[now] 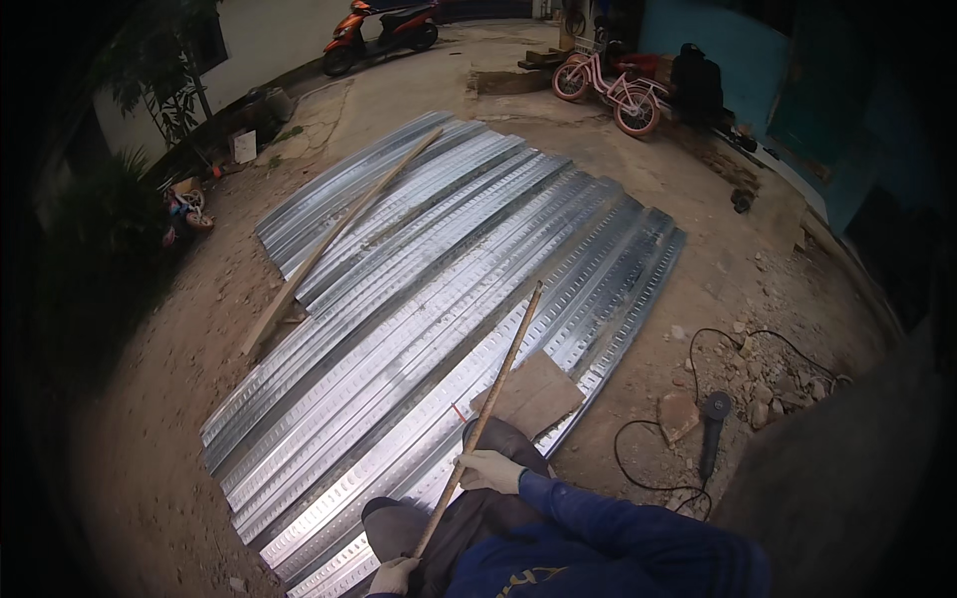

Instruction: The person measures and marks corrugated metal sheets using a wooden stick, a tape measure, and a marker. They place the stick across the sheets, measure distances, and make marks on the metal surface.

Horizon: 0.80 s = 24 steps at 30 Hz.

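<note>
A long thin brown rod [506,364], wood or rusty metal, slants up and away over my knees. My right hand [488,471], in a pale glove, is closed around it at knee height. At its near end my left hand [395,576], gloved too, is closed on it close to my lap; the picture's lower edge crops that arm. Under and beyond the rod lie ribbed, shiny metal sheets [399,329] on the ground. A flat brown board [533,394] rests on them just past my right knee. Near that knee is a small thin red thing [458,410].
A long wooden plank [339,234] crosses the sheets at the left. An angle grinder [714,429] with a black cable lies among rubble at right, beside a brick piece [679,417]. Farther off are a pink bicycle [608,90], a dark-clothed person [696,85] and an orange scooter [379,35].
</note>
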Available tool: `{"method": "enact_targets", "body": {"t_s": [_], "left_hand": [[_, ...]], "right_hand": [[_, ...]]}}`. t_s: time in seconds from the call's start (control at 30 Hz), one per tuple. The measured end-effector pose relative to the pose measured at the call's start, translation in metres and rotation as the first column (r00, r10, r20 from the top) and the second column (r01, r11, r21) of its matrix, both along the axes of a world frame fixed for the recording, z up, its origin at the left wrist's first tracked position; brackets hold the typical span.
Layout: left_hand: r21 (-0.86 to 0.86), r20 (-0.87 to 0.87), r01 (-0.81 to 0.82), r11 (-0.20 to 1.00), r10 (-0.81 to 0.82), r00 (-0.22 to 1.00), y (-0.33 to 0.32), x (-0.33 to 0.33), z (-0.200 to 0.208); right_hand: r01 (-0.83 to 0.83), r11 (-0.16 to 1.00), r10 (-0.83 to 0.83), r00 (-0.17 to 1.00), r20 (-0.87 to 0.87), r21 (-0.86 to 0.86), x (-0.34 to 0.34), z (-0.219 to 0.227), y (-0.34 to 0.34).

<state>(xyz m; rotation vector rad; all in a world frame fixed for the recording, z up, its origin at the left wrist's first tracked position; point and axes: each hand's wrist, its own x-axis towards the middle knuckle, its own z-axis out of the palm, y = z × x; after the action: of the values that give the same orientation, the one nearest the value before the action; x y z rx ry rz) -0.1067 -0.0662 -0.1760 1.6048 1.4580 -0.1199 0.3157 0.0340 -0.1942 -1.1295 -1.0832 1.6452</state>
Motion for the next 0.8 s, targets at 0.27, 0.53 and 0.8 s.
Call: {"method": "enact_targets", "body": {"t_s": [0.27,0.53,0.8], "left_hand": [[-0.022,-0.004,0.010,1.000,-0.010,1.000,0.002,0.000,0.019],[0.001,0.042,0.003,1.000,-0.003,0.999,0.006,0.005,0.026],[0.037,0.088,-0.007,0.999,0.004,0.996,0.004,0.003,0.035]], "right_hand": [[0.020,0.969,-0.063,0.983,-0.173,-0.244,-0.001,0.022,-0.001],[0.001,0.991,-0.010,0.998,-0.068,-0.134,0.007,0.012,0.000],[-0.014,0.995,0.008,0.998,-0.063,-0.101,0.002,0.000,0.001]]}}
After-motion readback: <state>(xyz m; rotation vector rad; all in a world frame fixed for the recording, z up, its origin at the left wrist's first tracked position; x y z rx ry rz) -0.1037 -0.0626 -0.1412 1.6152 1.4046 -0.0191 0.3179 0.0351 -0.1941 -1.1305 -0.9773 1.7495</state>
